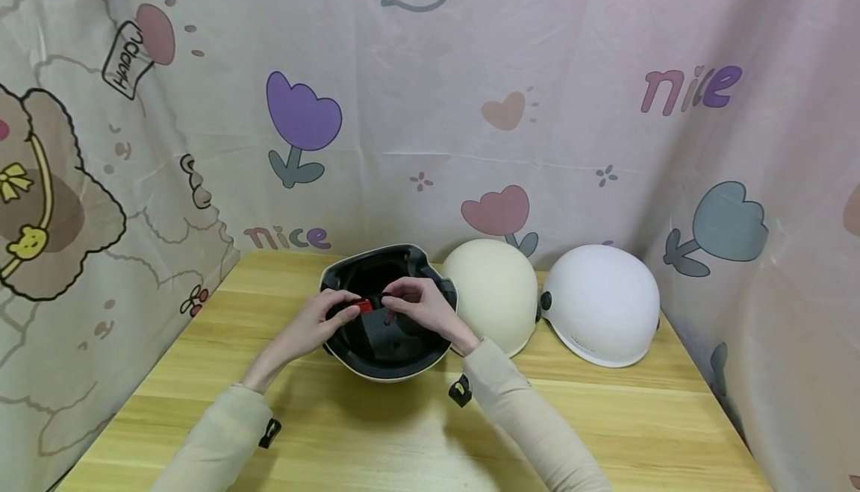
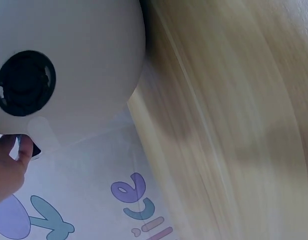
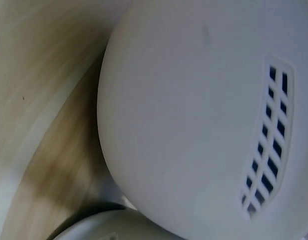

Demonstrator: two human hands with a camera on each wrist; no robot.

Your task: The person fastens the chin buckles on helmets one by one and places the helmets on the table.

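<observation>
An upturned helmet (image 1: 396,369) rests on the table with its black inside facing up. Over its opening, my left hand (image 1: 316,325) pinches a red buckle piece (image 1: 365,305) between thumb and fingers. My right hand (image 1: 426,307) pinches a black buckle piece (image 1: 378,301) right beside the red one; whether the two are joined is too small to tell. In the left wrist view, the pale helmet shell (image 2: 99,55) carries a round black disc (image 2: 26,82), and part of a hand (image 2: 6,170) shows at the left edge. The right wrist view shows the shell (image 3: 183,115) with slanted vents (image 3: 268,145).
Right of the upturned helmet stands a cream helmet (image 1: 493,294), dome up, close against it. Farther right sits a white helmet (image 1: 601,305). The wooden table (image 1: 376,447) meets a patterned curtain (image 1: 416,104) behind and at both sides.
</observation>
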